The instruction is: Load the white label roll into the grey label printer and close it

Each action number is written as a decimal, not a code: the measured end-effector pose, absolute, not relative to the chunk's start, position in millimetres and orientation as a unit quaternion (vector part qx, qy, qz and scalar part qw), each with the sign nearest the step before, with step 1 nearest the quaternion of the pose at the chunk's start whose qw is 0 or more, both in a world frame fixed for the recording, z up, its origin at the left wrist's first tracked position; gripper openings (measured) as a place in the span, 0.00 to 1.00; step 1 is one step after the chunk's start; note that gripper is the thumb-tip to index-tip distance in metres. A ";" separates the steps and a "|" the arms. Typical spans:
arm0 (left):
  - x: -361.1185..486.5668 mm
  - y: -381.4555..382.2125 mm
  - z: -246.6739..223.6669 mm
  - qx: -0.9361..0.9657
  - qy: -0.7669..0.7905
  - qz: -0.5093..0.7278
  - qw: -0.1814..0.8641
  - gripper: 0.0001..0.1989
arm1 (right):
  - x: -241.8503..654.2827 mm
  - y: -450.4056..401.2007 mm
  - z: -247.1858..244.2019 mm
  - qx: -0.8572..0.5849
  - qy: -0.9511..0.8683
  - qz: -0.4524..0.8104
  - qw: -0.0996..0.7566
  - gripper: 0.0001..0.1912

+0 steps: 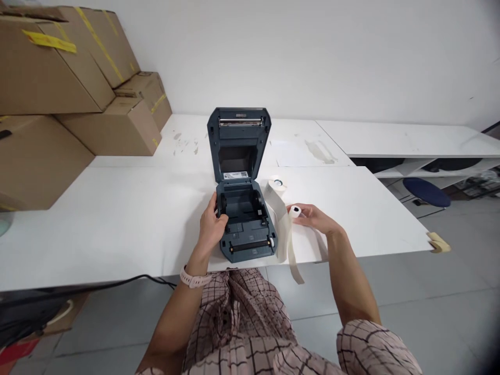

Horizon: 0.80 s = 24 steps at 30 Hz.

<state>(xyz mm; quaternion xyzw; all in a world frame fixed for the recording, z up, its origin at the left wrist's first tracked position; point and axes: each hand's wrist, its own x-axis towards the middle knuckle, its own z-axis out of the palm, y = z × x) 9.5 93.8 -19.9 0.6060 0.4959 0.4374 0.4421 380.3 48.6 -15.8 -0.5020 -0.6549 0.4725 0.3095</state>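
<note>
A dark grey label printer [247, 230] stands on the white table near its front edge, its lid [239, 136] raised and its inner bay exposed. My left hand [212, 227] grips the printer's left side, thumb over the rim. To the right of the printer, my right hand [315, 219] holds a small label roll [295, 211] between its fingers. A loose strip [294, 263] from that roll hangs past the table edge. Just behind lies a larger label roll [276, 185], its unwound strip [279, 213] running forward along the printer's right side.
Cardboard boxes [42, 67] are stacked at the back left against the white wall [292, 62]. A black cable [133, 281] runs below the table's front edge. A blue stool [426, 191] stands to the right, and brown padding [438, 242] covers the table's right corner.
</note>
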 end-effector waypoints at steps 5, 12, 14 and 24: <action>9.8 93.9 -18.6 0.585 0.529 0.411 0.458 0.44 | 342.0 60.4 52.5 -0.326 -0.728 0.460 0.390 0.31; 12.4 95.9 -18.8 0.581 0.524 0.427 0.454 0.44 | 225.5 111.2 92.1 -0.426 -0.877 0.203 0.094 0.26; 12.3 95.1 -16.8 0.582 0.526 0.425 0.452 0.45 | 206.2 121.5 78.0 -0.437 -0.886 0.155 0.011 0.26; 13.7 89.3 -12.0 0.575 0.515 0.431 0.467 0.44 | 221.6 32.1 49.0 -0.411 -0.888 0.122 0.166 0.18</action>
